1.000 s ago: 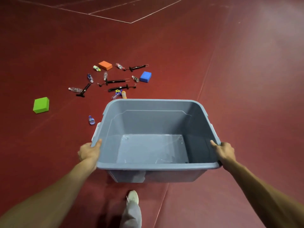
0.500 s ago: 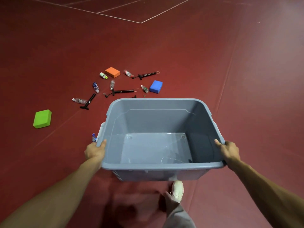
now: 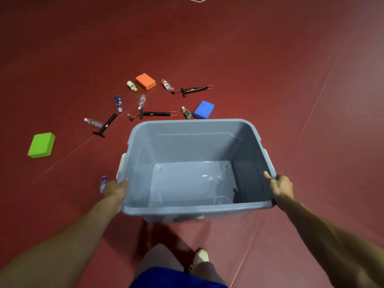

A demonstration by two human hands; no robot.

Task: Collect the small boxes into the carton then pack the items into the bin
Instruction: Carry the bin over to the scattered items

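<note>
I carry an empty grey plastic bin (image 3: 187, 209) above the red floor. My left hand (image 3: 116, 189) grips its left rim and my right hand (image 3: 280, 187) grips its right rim. Ahead on the floor lie an orange block (image 3: 145, 81), a blue block (image 3: 204, 109) just past the bin's far edge, and a green block (image 3: 42, 145) off to the left. Several small plastic bottles, such as one (image 3: 118, 103) with a blue label, and black hand pumps (image 3: 154, 114) are scattered between the blocks. No carton is in view.
One bottle (image 3: 103, 183) lies on the floor right beside my left hand. My leg and a white shoe (image 3: 200, 256) show below the bin. Thin seam lines cross the red floor (image 3: 311, 80).
I have walked forward with the bin. The scattered items now sit nearer, and the bin's far edge covers the pump and bottle that lay closest a second ago.
</note>
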